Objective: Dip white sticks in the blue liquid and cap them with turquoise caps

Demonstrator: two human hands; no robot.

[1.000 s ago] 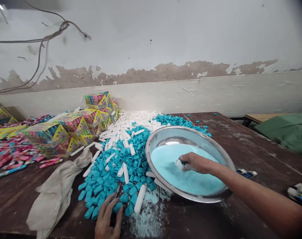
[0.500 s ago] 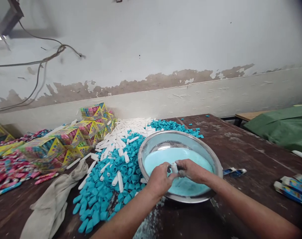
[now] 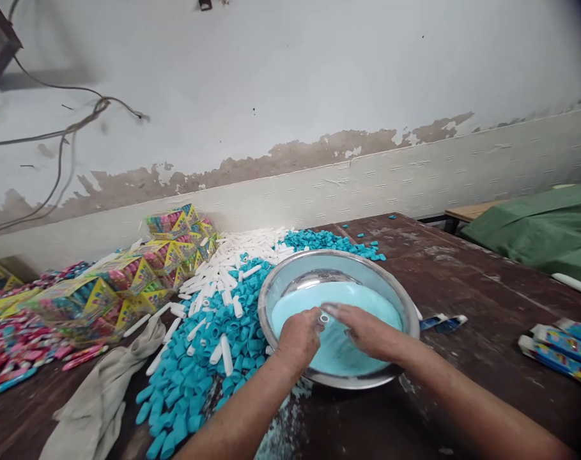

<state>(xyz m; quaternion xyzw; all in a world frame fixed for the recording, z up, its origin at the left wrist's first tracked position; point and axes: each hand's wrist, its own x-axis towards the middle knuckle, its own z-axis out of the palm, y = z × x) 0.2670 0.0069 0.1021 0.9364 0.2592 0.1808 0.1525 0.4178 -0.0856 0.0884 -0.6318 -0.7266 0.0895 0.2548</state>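
Tube (image 3: 323, 317) is standing near upright just below frame centre, over the blue powder (image 3: 357, 306) in the bowl (image 3: 405, 306), its open mouth facing up. Left hand (image 3: 297, 338) is pinching it narrowly from the left; right hand (image 3: 367, 332) is lying flat, fingers touching the tube's right side.
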